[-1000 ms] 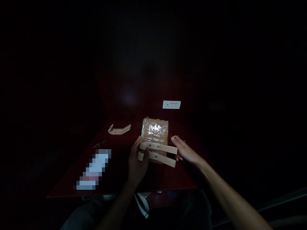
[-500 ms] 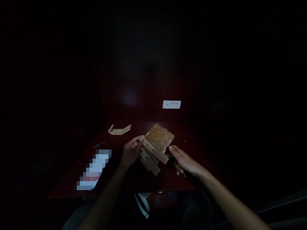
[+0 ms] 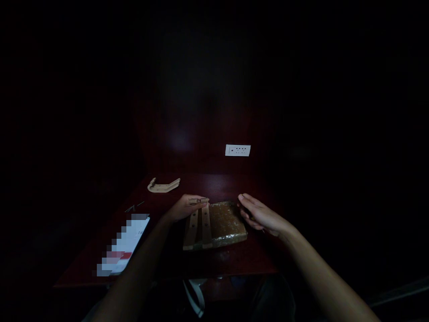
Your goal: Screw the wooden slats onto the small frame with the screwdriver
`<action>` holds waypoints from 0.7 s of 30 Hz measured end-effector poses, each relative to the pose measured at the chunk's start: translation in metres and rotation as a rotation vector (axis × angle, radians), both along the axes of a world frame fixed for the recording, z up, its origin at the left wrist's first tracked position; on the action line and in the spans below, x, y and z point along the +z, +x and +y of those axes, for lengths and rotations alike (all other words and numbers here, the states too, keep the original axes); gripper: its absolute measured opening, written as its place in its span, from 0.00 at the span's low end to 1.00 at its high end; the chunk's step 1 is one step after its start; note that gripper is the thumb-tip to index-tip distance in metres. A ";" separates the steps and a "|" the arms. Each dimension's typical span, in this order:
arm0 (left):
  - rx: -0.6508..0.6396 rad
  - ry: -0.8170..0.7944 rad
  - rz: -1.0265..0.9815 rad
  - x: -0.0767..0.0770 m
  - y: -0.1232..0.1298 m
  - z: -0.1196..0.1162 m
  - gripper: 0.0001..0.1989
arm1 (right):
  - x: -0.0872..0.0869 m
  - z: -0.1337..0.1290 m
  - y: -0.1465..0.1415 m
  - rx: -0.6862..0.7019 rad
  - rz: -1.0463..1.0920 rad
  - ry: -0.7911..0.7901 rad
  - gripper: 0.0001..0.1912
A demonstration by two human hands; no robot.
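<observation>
My left hand [image 3: 182, 208] is closed around the far, hooked ends of two pale wooden strips [image 3: 206, 228]. Dark holes show along both strips, which lie side by side over the left part of a brown block [image 3: 228, 221] wrapped in shiny clear film or tape. Just off the block's right side, my right hand [image 3: 256, 212] is closed with thumb and fingertips pinched. A screwdriver is mostly hidden in it; only a thin bit of it shows below the fingers.
Another hooked wooden piece [image 3: 164, 185] lies at the back left of the dark red table [image 3: 231, 264]. Several small screws [image 3: 133, 208] are in front of it. A partly blurred white sheet [image 3: 129, 246] is at the left. A white socket plate [image 3: 237, 150] is on the back wall.
The strips and block have turned from a slant to nearly straight toward me, and now sit flat on the table. My right hand has turned, so the yellow screwdriver handle is now mostly covered.
</observation>
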State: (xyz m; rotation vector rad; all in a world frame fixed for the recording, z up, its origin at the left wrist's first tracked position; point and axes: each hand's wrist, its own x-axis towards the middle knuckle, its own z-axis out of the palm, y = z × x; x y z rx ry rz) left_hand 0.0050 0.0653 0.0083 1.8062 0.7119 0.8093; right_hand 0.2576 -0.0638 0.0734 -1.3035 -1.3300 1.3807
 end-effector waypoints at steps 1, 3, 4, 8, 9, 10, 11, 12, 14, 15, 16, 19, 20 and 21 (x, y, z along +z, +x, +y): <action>-0.014 0.012 -0.001 0.000 0.001 0.001 0.21 | -0.003 0.004 -0.001 0.020 0.005 0.009 0.21; -0.022 0.022 0.001 -0.001 0.002 0.004 0.20 | -0.007 0.010 -0.002 0.040 0.025 0.045 0.21; -0.026 0.021 0.007 -0.002 0.002 0.005 0.20 | -0.008 0.014 -0.003 0.035 0.043 0.063 0.21; -0.030 0.000 0.042 -0.003 0.002 0.005 0.19 | -0.013 0.031 -0.012 -0.020 0.229 0.074 0.23; -0.035 -0.013 0.055 -0.002 0.002 0.005 0.19 | -0.015 0.036 -0.015 -0.036 0.291 0.071 0.24; -0.045 -0.029 0.067 0.000 0.001 0.004 0.19 | -0.017 0.041 -0.018 -0.049 0.347 0.072 0.24; -0.063 -0.049 0.074 0.002 -0.002 0.004 0.20 | -0.019 0.047 -0.021 -0.066 0.398 0.082 0.24; -0.087 -0.069 0.078 0.005 -0.005 0.004 0.22 | -0.022 0.052 -0.023 -0.079 0.438 0.091 0.24; -0.137 -0.103 0.054 0.015 -0.014 0.007 0.28 | -0.028 0.062 -0.026 -0.102 0.471 0.122 0.24; -0.157 -0.105 0.038 0.020 -0.020 0.010 0.28 | -0.031 0.067 -0.026 -0.119 0.458 0.148 0.25; -0.139 -0.094 0.023 0.026 -0.028 0.015 0.28 | -0.034 0.072 -0.026 -0.144 0.427 0.182 0.26; 0.110 -0.001 0.051 0.040 -0.055 0.041 0.25 | -0.040 0.085 -0.022 -0.167 0.347 0.224 0.27; 0.223 0.019 0.096 0.042 -0.065 0.052 0.25 | -0.041 0.089 -0.019 -0.152 0.354 0.218 0.27; 0.331 0.037 0.182 0.043 -0.076 0.064 0.26 | -0.043 0.092 -0.017 -0.133 0.381 0.210 0.27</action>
